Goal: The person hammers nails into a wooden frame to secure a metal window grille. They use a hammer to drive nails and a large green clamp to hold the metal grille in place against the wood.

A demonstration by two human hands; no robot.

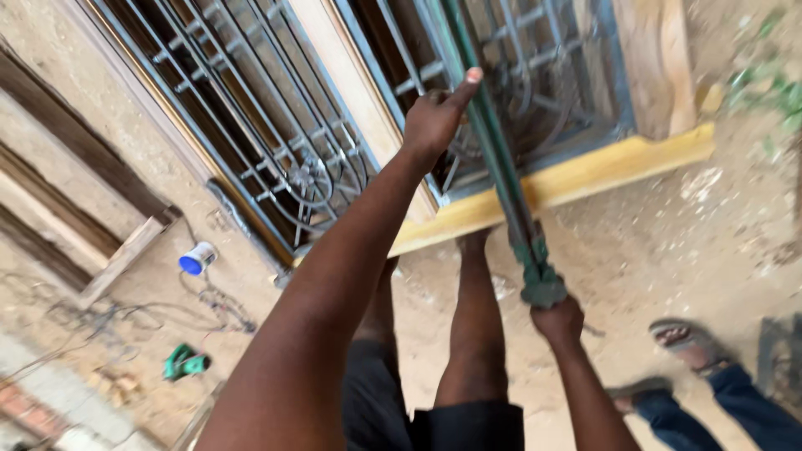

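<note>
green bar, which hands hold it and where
Both hold the green bar: the left hand grips its shaft higher up, and the right hand grips its lower, knobbed end.

Flat, even daylight, soft shadows, slight motion blur throughout (strongest toward the edges), no glare.

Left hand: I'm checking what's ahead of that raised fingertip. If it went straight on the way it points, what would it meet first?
Probably the grey metal window grille behind the green bar that the left hand grips; depth is unclear.
</note>
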